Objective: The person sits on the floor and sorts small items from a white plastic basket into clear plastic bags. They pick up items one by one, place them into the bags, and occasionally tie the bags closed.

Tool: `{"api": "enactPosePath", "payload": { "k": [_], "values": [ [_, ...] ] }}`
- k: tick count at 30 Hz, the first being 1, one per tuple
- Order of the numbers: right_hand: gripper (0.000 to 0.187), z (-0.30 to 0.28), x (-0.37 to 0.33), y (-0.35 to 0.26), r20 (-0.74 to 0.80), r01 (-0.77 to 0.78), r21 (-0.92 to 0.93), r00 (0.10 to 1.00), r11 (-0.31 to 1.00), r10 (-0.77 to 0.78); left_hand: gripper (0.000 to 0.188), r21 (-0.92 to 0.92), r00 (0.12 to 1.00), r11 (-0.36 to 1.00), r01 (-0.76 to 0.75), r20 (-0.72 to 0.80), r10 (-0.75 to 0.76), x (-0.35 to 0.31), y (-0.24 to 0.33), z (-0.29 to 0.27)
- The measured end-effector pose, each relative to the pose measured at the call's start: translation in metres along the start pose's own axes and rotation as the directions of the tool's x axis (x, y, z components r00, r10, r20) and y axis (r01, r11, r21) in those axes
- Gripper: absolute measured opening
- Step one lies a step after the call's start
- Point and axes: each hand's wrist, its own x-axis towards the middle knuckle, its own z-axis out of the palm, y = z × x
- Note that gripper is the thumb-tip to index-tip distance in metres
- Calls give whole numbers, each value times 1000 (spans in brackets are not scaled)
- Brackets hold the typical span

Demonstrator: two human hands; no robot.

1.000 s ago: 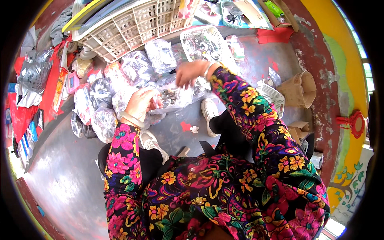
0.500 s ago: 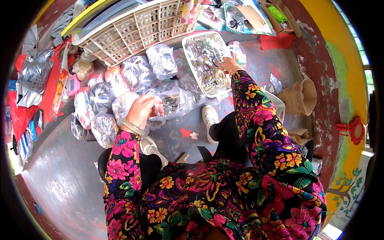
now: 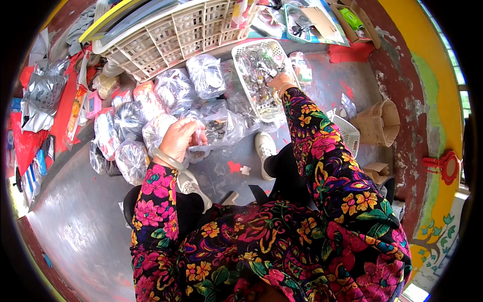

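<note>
My left hand (image 3: 180,140) is closed on the rim of a clear plastic bag (image 3: 229,126), which lies open on the floor with small dark pieces inside. My right hand (image 3: 283,82) reaches over the right side of a white plastic basket (image 3: 238,75). Its fingers are bent down among many small mixed pieces, some dark, some pale or shiny. Whatever is between those fingers is too small and hidden to name. The basket sits just beyond the bag, to its right.
Several filled, knotted plastic bags (image 3: 173,86) crowd the floor at the left. Behind them stands a large cream crate (image 3: 166,43). To the right are a second white basket (image 3: 347,133) and a brown paper container (image 3: 378,122). My shoes (image 3: 265,151) stand close to the bag.
My right hand has moved a little left, further in over the basket, and its fingers are more curled. My left hand keeps its grip on the bag.
</note>
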Motion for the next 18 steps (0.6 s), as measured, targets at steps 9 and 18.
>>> {"api": "enactPosePath", "payload": {
  "k": [9,18],
  "values": [
    [35,-41,-24,-29,395,93,-11,915,996,-82,20,-6,1000,1000,-13,-19,13,-2,-1,1],
    [23,-86,-48,-20,112,356,-396,933,846,-341,21,9,999,1000,-17,-29,17,-5,-4,-4]
  ]
}}
